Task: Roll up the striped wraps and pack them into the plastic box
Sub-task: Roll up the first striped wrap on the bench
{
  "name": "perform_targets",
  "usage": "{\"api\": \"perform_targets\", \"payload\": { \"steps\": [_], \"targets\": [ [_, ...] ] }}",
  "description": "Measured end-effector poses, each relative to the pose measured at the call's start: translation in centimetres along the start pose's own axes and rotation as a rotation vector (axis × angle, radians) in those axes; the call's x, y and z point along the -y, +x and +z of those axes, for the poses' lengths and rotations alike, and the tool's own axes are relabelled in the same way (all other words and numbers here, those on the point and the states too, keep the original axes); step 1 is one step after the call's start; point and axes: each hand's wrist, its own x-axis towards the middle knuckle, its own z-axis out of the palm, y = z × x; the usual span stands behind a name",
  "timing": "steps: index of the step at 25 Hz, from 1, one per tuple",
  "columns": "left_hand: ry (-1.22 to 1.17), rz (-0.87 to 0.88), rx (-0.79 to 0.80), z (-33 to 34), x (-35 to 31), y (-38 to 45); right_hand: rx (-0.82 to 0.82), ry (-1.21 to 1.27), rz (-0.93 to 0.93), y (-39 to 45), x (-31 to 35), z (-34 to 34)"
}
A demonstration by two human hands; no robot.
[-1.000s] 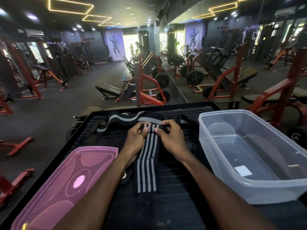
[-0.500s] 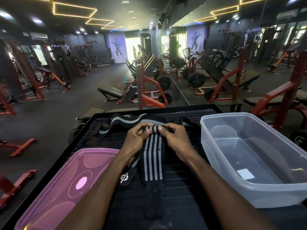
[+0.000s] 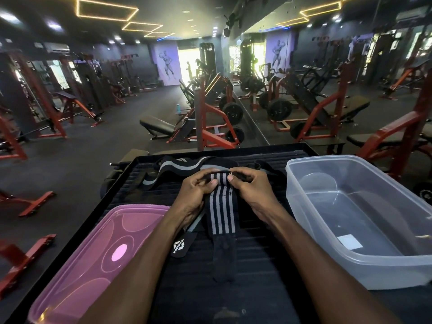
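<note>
A black wrap with grey stripes lies lengthwise on the black table, its far end pinched between both hands. My left hand grips that end from the left and my right hand from the right, thumbs on top. The wrap's black tail trails toward me. A second striped wrap lies unrolled in a curve behind the hands. The clear plastic box stands empty to the right of my right arm.
A pink lid lies at the near left of the black ribbed table. A black tab with a white logo rests beside my left wrist. Red gym machines and benches fill the room beyond, with a mirror wall on the right.
Both hands have worked the wrap's far end over, and the striped length has shortened and slid away from me. The black tail now shows below the stripes.
</note>
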Motion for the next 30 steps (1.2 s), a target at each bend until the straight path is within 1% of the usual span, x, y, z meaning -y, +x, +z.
{"api": "perform_targets", "payload": {
  "steps": [2,4,8,10,12,14,16,18,21,23,26,28,30],
  "targets": [
    [-0.082,-0.071,0.039,0.2,-0.1,-0.1,0.001,0.027,-0.020,-0.1,0.1,-0.1],
    [-0.087,-0.099,0.047,0.1,0.4,0.1,0.022,0.046,-0.032,-0.1,0.1,0.0],
    [-0.001,-0.009,0.005,-0.3,0.7,0.2,0.041,0.100,0.027,0.1,0.1,0.1],
    [0.049,0.017,-0.014,-0.3,0.3,0.1,0.046,0.040,0.018,0.1,-0.1,0.0],
    [0.042,0.015,-0.003,-0.2,0.3,0.1,0.034,-0.055,-0.021,0.2,-0.4,-0.1],
    [-0.031,-0.033,0.022,-0.1,0.4,0.1,0.022,-0.081,-0.038,0.2,-0.3,-0.2],
    [-0.026,-0.053,0.045,-0.3,0.7,0.2,0.042,-0.064,-0.045,0.1,-0.2,-0.2],
    [0.044,-0.016,0.037,-0.3,0.9,0.2,0.060,-0.030,-0.028,0.0,0.0,-0.2],
    [0.065,0.059,0.001,-0.4,1.1,0.3,0.077,0.088,0.090,0.1,-0.1,0.0],
    [0.082,0.073,0.013,-0.3,0.8,0.2,0.076,0.068,0.072,0.1,-0.2,0.0],
    [-0.018,0.012,0.047,0.0,0.4,0.0,0.062,0.010,-0.029,-0.1,-0.1,-0.1],
    [-0.118,-0.068,0.052,0.0,0.4,0.2,0.079,0.018,-0.039,-0.3,0.1,-0.1],
    [-0.095,-0.090,0.032,-0.1,0.7,0.4,0.092,0.034,-0.021,-0.1,0.0,-0.1]
  ]
}}
